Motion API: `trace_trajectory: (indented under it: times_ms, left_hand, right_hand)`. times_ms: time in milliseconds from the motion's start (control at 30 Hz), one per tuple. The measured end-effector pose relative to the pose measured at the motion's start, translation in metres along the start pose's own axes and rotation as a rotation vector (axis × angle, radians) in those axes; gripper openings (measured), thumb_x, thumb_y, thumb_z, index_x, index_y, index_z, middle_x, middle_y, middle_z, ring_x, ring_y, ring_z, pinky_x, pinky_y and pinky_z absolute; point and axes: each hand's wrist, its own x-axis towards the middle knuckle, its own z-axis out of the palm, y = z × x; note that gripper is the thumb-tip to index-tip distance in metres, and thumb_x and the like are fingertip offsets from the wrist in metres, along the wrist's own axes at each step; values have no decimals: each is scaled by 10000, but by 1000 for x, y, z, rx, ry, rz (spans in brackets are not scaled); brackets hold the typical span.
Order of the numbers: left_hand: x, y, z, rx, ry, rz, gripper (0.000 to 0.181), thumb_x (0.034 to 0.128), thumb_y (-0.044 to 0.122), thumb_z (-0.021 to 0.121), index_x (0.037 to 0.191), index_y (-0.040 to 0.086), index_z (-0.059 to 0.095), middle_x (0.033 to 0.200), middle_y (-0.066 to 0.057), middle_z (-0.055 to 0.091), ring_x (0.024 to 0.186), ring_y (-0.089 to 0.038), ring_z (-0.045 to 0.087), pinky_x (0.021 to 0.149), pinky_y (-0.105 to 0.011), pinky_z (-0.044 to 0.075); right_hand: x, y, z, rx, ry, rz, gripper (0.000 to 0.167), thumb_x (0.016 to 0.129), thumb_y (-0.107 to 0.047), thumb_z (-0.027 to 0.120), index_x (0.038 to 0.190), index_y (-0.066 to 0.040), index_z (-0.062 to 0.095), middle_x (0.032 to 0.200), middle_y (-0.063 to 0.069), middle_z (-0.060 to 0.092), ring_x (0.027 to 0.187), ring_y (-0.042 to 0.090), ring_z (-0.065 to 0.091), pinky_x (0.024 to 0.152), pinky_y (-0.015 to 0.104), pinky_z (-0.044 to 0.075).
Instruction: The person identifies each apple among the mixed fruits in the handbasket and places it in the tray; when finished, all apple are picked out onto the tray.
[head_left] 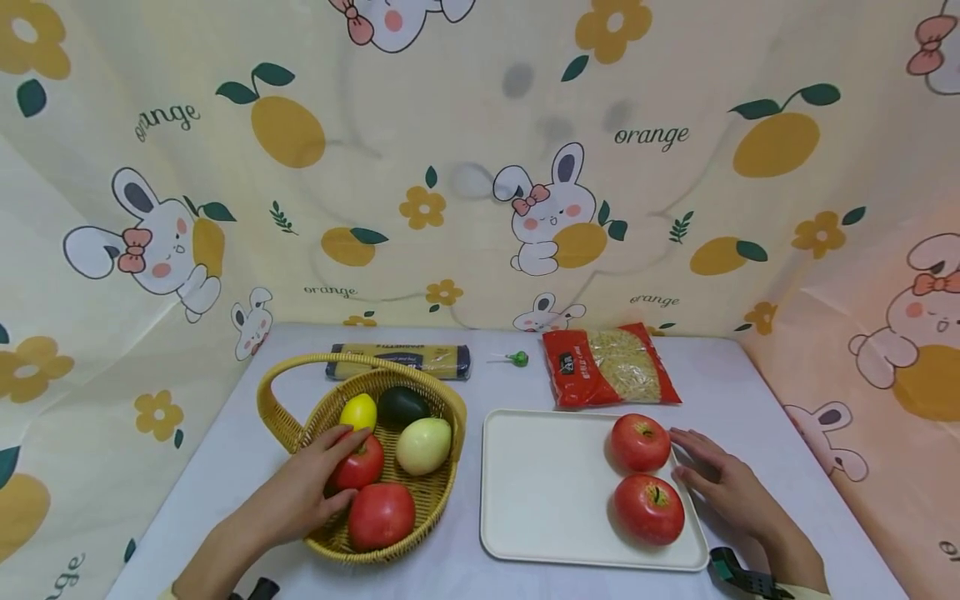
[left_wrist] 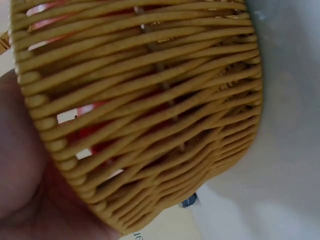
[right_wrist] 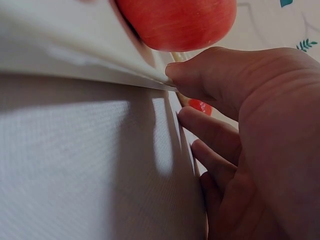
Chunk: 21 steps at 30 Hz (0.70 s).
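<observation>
While the left hand [head_left: 300,492] curls round a tomato [head_left: 365,464] in the basket [head_left: 457,417], apparently the grasping step, the right hand [head_left: 731,483], slack and empty, touches the tray [head_left: 547,492]; lifting likely needs firmer pressure.

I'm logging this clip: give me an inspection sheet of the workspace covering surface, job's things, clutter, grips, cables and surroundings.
Surface: white table.
Job's things: woven basket holding a far red fruit, near red fruit, yellow fruit, dark fruit and pale fruit; white tray bearing a far apple and near apple.
Clutter: behind lie a dark-ended pack, a small green-topped item and a red packet.
Left grip: left hand over the basket, fingertips on the far red fruit; firmness unclear.
Right grip: right hand at the tray's right edge, fingers relaxed.
Cables: nothing seen.
Surroundings: backdrop printed with rabbits, flowers and oranges.
</observation>
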Motion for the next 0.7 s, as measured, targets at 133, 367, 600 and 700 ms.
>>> trace_trajectory:
  times_ms: [133,367,600,700]
  left_hand:
    - [2,-1,1,-34,15,-5,794,905,215,905,1603,101,544,1596,-242,532,1383,-454,607,1070,-625,590]
    - [6,-3,7,-110,105,-22,842,808,194,979,1545,76,588,1557,-190,613,1395,-425,614,1077,-598,595]
    - [3,-5,4,-244,189,-21,842,786,195,1005,1525,114,611,1517,-119,652,1330,-366,654,1017,-546,638]
    - [1,-4,2,-292,220,-27,862,789,236,1011,1539,130,600,1488,-110,671,1293,-344,677,993,-512,652]
  right_hand:
    - [0,-1,0,-5,3,-3,834,1011,-516,740,1694,-154,425,1749,286,328,1596,612,245,1098,822,390]
    - [0,-3,1,-10,13,-24,812,1016,-493,743,1682,-138,443,1736,280,360,1595,610,248,1113,829,366]
    - [-1,-4,1,-2,13,-23,808,1014,-492,747,1679,-143,450,1736,279,362,1596,611,246,1113,821,375]
    - [-1,-4,0,-1,11,-14,818,1014,-500,743,1685,-143,439,1740,282,351,1597,612,242,1110,821,377]
